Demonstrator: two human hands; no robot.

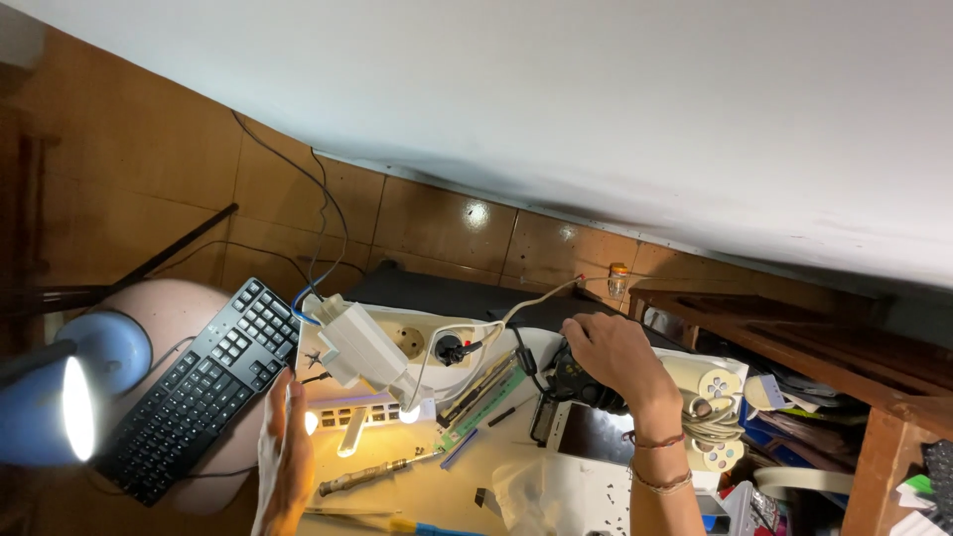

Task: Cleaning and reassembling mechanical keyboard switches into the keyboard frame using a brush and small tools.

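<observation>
Black gadget (581, 382), chunky and matte, gripped by right hand (615, 359); left hand (286, 452) at 8 o'clock, fingers flat, open.

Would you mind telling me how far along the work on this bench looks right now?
Already done: a white power strip has plugs in it, the lamp is lit, and a screwdriver lies out. In hand: the right hand grips a dark device above a flat screen panel; the left hand rests open at the table edge. Left: small screws still lie loose, and the panel is unattached.
</observation>
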